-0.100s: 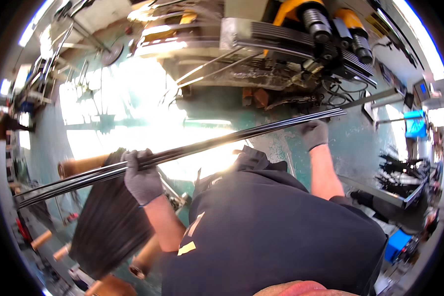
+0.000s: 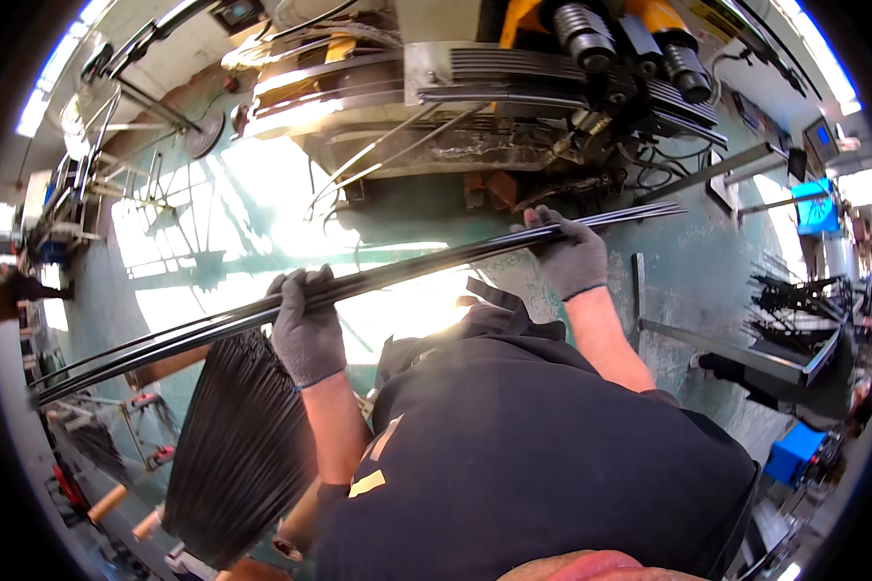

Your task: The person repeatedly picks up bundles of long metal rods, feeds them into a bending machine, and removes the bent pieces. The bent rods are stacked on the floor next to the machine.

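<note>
A bundle of long, thin dark rods [image 2: 417,263] slants across in front of me, its right end higher in the view than its left. My left hand [image 2: 310,334], in a grey glove, is closed round the bundle left of its middle. Farther right, my gloved right hand [image 2: 572,259] has its fingers wrapped over the same rods, short of their right end. Below the left part of the bundle lies a large stack of similar dark rods [image 2: 237,436], partly hidden by my left forearm.
Beyond the rods stands a large machine with a ribbed metal bed [image 2: 513,66] and yellow parts. To my right, a metal frame [image 2: 727,351] stands near a rack of dark pieces [image 2: 794,305]. Brown rollers [image 2: 295,533] lie by the stack. Strong sunlight glares off the green floor [image 2: 688,261].
My right hand has moved left from beneath the rods' right end, where it was a fist, and now wraps round them. My left hand keeps its hold.
</note>
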`<state>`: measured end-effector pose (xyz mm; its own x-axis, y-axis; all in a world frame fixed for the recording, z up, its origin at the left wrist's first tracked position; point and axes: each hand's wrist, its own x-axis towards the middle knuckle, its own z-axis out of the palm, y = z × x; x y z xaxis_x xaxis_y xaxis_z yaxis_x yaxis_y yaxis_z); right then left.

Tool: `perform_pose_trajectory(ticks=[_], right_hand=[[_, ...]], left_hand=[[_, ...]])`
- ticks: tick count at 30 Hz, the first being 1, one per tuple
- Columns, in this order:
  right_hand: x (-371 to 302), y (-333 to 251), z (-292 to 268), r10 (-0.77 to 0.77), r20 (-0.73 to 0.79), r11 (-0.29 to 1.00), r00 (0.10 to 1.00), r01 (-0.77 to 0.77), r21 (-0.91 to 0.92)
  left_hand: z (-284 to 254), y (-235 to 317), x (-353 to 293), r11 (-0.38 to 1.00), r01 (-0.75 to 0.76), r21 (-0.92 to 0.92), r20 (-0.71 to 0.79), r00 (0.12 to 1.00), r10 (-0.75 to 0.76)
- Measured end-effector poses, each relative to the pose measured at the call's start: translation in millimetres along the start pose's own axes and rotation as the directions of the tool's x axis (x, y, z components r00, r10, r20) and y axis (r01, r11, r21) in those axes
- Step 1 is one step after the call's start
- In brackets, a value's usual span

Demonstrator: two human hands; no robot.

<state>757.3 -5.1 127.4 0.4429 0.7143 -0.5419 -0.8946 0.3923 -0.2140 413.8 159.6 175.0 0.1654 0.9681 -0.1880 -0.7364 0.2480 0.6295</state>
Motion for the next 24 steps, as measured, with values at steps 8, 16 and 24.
perform_pose_trajectory(ticks=[8,16,24], right_hand=[[59,-100,30,-0.497,-0.12,0.862,0.859,0.473,-0.182],[122,-234,11,-0.712,-0.219,0.695,0.668,0.622,-0.36],[204,-241,-17,-0.742,0.288,0.318,0.605,0.696,-0.644]], left_hand=[[58,6,119,0.976,0.19,-0.105,0.373,0.917,-0.139],[33,33,243,0.965,0.191,-0.18,0.242,0.96,-0.144],[61,-1,314,0.964,0.265,0.026,0.211,0.941,-0.265]])
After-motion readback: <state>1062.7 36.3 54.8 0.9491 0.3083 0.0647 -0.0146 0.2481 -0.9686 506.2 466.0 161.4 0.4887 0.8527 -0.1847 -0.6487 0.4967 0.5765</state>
